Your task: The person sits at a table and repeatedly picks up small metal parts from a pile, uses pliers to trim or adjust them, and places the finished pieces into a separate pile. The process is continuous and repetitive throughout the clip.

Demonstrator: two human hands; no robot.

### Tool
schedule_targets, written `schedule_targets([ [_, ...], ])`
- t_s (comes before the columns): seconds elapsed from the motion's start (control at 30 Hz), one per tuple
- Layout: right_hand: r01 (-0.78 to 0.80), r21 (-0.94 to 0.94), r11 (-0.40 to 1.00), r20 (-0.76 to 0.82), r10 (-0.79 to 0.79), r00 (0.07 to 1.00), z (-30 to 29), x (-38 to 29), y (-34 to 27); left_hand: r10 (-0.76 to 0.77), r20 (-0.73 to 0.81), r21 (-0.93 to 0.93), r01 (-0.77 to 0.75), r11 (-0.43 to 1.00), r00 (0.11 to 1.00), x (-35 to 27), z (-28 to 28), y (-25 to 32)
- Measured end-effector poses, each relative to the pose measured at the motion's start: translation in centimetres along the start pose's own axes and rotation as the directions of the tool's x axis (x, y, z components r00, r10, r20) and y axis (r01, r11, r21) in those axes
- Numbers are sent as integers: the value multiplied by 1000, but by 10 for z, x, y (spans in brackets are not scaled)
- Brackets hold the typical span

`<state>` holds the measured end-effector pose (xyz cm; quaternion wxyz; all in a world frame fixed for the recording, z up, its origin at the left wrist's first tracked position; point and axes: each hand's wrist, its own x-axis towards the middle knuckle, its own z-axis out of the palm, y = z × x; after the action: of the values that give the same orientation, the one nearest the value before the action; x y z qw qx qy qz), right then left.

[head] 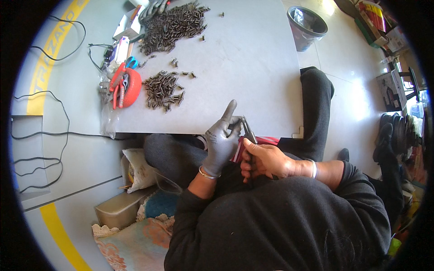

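My left hand (222, 139), in a grey coated work glove, is raised near the table's front edge. Its thumb points up and away from the curled fingers. The bent index finger meets the tip of the long-nose pliers (249, 131); whether a small part is pinched there is too small to tell. Bare, my right hand (266, 159) is wrapped around the pliers' handles, jaws pointing away from me. Ahead and to the left on the table (237, 78) lies a small heap of little dark cylindrical metal parts (162, 88). Beyond it spreads a larger heap of similar parts (176, 27).
Red-handled pliers (118, 91) rest on a red round object (134, 86) at the left edge, near blue-handled scissors (131, 63). A grey glove (153, 9) shows by the far heap, beside a white box (129, 25). A bin (307, 27) stands right of the table.
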<state>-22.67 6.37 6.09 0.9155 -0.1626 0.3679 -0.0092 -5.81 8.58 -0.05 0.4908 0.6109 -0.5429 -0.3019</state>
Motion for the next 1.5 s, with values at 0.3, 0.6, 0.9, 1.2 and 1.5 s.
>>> schedule_targets([
  [0.3,-74,134,988,329,26,944,-29,1,-18,-320,4,-553,269,788,947,18,-1,-4],
  [0.6,154,185,971,508,-229,831,-85,29,-56,-387,-27,-612,291,735,922,67,-14,-13],
  [0.9,126,286,950,511,-263,819,-102,49,-64,-348,-107,-444,269,855,931,183,-34,-40],
  [1.2,169,233,958,466,-263,845,-101,48,-65,-209,-272,-70,197,978,939,272,-102,-59],
  [1.5,193,116,974,456,-225,861,-100,55,-64,46,-89,826,48,561,995,155,-88,-42],
])
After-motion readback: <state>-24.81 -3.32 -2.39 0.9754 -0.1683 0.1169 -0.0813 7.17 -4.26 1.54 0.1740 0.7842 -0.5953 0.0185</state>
